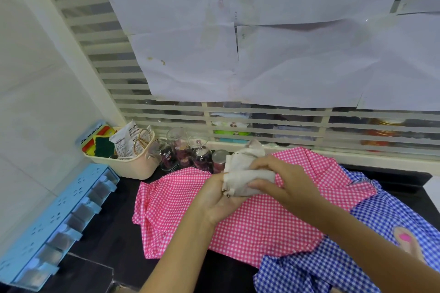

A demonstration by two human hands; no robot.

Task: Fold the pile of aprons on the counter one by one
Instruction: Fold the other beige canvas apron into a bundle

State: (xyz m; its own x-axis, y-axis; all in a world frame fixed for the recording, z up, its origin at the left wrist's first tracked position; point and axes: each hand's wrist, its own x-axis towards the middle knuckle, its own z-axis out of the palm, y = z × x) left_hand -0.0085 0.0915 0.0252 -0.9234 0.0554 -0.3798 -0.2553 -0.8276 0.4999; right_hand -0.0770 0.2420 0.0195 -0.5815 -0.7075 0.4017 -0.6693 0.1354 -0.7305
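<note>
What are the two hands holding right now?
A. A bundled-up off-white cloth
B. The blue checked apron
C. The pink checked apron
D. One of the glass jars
A: the left hand and the right hand both grip a folded off-white cloth, held above the pink checked apron, which lies spread on the counter partly over the blue checked apron.

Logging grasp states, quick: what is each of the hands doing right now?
Left hand: holds the folded cream cloth from beneath.
Right hand: grips the same cloth, thumb on top, fingers underneath.
</note>
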